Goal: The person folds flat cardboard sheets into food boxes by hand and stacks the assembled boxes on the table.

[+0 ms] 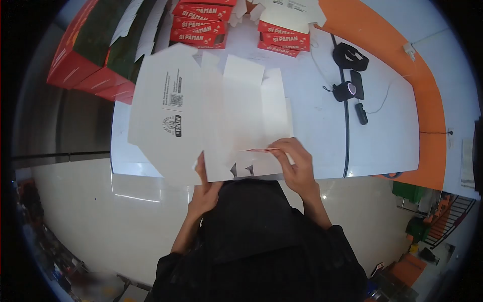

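Note:
A large white cardboard box blank (219, 121) lies partly folded on the white table, with black print and a QR code on its left panel. My left hand (205, 191) grips its near edge, fingers partly hidden by the board. With thumb and fingers together, my right hand (294, 162) pinches a raised flap at the near right corner, whose thin reddish edge points left. Small notches show in the board between my hands.
Folded red boxes (198, 32) stand stacked at the back, with a second stack (284, 43) to their right. Large red cartons (95, 75) are at the left. A black speaker (344, 91), a phone (356, 84) and cables lie on the table (382, 136) at the right.

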A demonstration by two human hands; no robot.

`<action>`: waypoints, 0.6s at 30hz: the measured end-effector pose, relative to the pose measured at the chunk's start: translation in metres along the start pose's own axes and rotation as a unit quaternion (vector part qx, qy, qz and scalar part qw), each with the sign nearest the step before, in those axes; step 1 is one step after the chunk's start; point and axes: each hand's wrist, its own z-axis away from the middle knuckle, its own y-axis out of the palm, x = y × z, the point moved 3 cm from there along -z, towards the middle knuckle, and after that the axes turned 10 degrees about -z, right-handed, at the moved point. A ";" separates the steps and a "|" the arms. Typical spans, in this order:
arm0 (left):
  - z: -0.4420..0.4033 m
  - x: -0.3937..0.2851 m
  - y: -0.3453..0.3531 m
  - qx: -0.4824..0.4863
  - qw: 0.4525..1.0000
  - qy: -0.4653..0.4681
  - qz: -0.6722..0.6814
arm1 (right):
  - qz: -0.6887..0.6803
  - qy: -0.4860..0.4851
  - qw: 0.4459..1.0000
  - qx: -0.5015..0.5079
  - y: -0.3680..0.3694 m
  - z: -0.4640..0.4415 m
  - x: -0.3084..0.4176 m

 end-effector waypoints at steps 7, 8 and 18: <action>-0.063 -0.017 0.015 -0.088 0.981 0.141 -0.102 | 0.000 0.135 0.990 0.043 0.034 -0.005 -0.021; -0.066 -0.019 0.018 -0.062 0.985 0.098 -0.126 | 0.011 0.137 0.989 0.055 0.035 -0.003 -0.024; -0.075 -0.006 0.024 -0.031 0.982 -0.024 -0.182 | 0.058 0.125 0.984 0.111 0.049 0.000 -0.042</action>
